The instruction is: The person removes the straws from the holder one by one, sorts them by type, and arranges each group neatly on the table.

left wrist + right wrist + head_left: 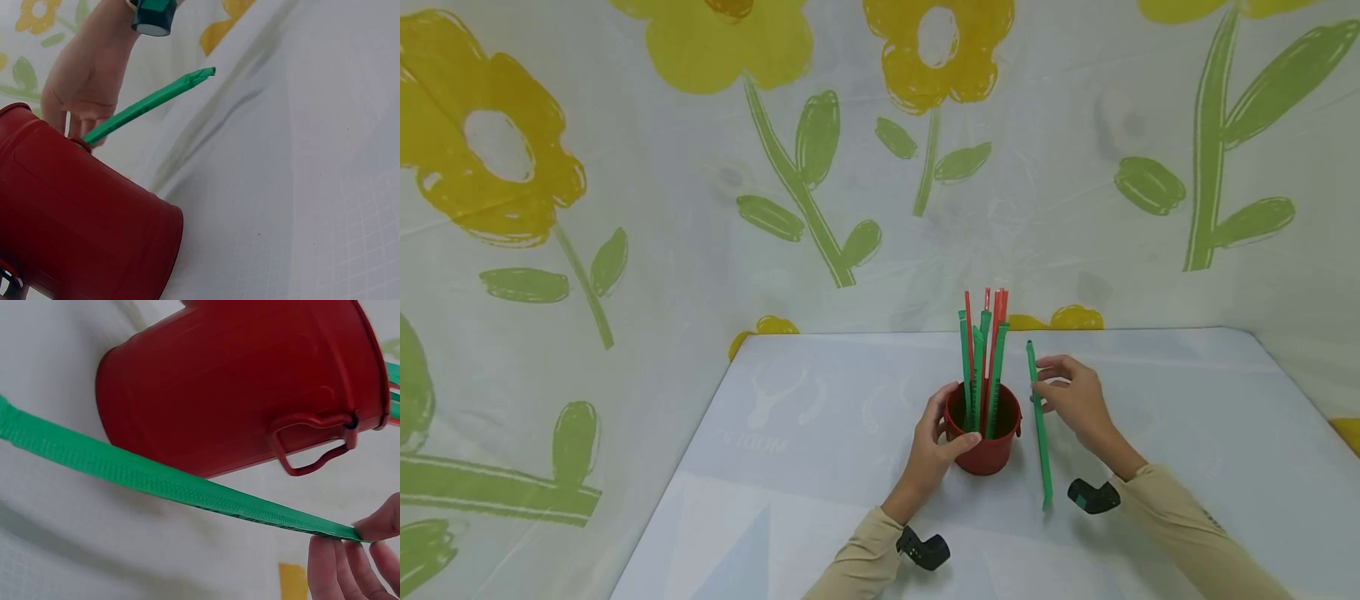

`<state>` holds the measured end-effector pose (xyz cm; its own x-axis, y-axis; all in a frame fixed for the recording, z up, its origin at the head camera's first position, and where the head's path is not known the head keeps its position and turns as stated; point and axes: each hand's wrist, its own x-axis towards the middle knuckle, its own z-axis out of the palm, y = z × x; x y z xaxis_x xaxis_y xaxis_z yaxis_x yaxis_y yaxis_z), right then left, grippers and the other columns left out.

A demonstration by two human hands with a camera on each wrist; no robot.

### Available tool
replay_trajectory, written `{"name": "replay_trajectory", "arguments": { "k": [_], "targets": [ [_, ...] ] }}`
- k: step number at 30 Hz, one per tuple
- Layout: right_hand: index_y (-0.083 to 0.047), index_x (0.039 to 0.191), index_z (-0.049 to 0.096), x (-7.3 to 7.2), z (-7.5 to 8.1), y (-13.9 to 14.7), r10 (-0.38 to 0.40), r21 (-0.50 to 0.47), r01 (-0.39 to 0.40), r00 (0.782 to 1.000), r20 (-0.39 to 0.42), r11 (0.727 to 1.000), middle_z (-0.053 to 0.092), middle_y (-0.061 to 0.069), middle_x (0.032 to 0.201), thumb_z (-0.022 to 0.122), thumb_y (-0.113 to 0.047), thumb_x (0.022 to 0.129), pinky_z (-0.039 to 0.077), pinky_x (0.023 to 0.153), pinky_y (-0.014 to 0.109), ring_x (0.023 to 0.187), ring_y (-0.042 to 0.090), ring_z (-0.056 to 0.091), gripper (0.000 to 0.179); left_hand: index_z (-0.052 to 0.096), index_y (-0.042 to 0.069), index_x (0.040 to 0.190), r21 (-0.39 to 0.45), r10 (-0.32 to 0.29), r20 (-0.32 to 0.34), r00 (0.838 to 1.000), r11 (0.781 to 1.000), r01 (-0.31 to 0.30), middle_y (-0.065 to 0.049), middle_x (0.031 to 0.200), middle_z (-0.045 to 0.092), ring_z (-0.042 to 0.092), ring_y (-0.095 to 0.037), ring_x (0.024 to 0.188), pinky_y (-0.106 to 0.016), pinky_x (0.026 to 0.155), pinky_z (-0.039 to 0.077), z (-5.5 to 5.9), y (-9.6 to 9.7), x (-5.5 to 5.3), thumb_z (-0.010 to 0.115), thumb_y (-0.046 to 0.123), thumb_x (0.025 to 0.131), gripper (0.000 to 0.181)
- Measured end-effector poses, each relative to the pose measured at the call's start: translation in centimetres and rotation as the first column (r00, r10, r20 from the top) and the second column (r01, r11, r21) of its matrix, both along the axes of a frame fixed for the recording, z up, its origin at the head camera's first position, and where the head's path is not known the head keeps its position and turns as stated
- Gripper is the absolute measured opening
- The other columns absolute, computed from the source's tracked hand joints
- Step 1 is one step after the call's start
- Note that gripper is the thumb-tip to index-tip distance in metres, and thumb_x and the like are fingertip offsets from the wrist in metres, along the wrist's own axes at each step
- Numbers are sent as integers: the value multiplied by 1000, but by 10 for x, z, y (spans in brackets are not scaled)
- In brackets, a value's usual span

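Observation:
A small red metal bucket (pixel 988 460) stands upright on the table, with several green-wrapped straws (pixel 977 387) and thin red straws (pixel 967 321) poking up from it. My left hand (pixel 927 457) grips its left side, thumb across the front rim and fingers along the rim behind. To the right of the bucket, my right hand (pixel 1078 407) pinches another green-wrapped straw (pixel 1042 446) between thumb and fingertips. In the right wrist view this straw (pixel 156 479) slants past the bucket's side handle (pixel 312 445), outside the bucket. The left wrist view shows the straw's lower end (pixel 194 77) above the tabletop.
The white table (pixel 820 450) carries a faint pale-blue pattern. Behind and to the left hangs a white sheet (pixel 1037 233) printed with yellow flowers and green stems. A dark wrist camera sits at each cuff, the left (pixel 925 550) and the right (pixel 1093 496).

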<state>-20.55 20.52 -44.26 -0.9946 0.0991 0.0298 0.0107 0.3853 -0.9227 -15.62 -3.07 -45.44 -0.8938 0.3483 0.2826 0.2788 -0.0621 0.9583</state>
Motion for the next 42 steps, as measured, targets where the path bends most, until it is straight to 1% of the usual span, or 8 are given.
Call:
{"name": "replay_trajectory", "arguments": {
  "k": [6, 13, 19, 25, 29, 36, 42],
  "targets": [
    [3, 122, 52, -2, -13, -1, -3, 16, 2, 998, 60, 1000, 58, 23, 110, 59, -12, 89, 55, 61, 29, 80, 24, 63, 37, 29, 2, 145, 0, 6, 7, 1000, 1000, -6, -11, 145, 39, 37, -28, 130, -50, 103, 35, 0, 1, -1, 60, 20, 88, 67],
    [4, 122, 51, -3, -27, 0, -10, 50, 3, 988, 152, 999, 57, 25, 111, 57, -13, 89, 56, 62, 30, 78, 23, 62, 38, 30, 3, 145, -9, 4, 4, 1000, 1000, -4, -10, 144, 39, 37, -26, 130, -48, 102, 35, 2, 2, 0, 59, 18, 88, 66],
    [5, 122, 51, -7, -33, -1, -18, 82, 2, 980, 197, 997, 57, 26, 109, 57, -11, 88, 56, 62, 32, 78, 24, 61, 38, 29, 3, 145, -12, 10, 15, 1000, 1000, -10, -9, 145, 39, 37, -25, 130, -47, 103, 35, 2, 2, 0, 58, 17, 87, 66],
    [6, 119, 51, -8, -38, -4, -33, 112, 7, 971, 235, 994, 58, 26, 106, 59, -9, 87, 56, 60, 31, 74, 23, 61, 36, 29, 2, 145, -10, 12, 18, 1000, 1000, -12, -10, 144, 40, 38, -25, 130, -48, 103, 35, 1, 2, 0, 59, 18, 87, 67],
    [7, 117, 51, -8, -41, -4, -33, 141, -1, 971, 237, 990, 59, 26, 104, 60, -9, 86, 55, 58, 31, 73, 23, 61, 35, 29, 1, 145, -7, 6, 19, 1000, 1000, -6, -10, 145, 39, 37, -26, 130, -49, 103, 35, 1, 1, 1, 59, 19, 88, 67],
    [8, 111, 52, -9, -48, -6, -28, 225, -16, 981, 193, 974, 61, 25, 96, 63, -6, 84, 54, 56, 31, 69, 22, 59, 33, 28, 2, 145, -10, 2, 12, 1000, 1000, -2, -11, 145, 38, 36, -27, 131, -50, 103, 35, 2, 2, 1, 59, 19, 88, 67],
    [8, 109, 53, -11, -49, -9, -22, 292, -27, 986, 164, 956, 62, 22, 90, 64, -6, 83, 53, 58, 31, 67, 23, 58, 32, 28, 2, 145, -10, 11, 18, 1000, 1000, -11, -9, 145, 39, 37, -25, 130, -49, 103, 35, 2, 1, 1, 59, 18, 88, 67]
  ]
}}
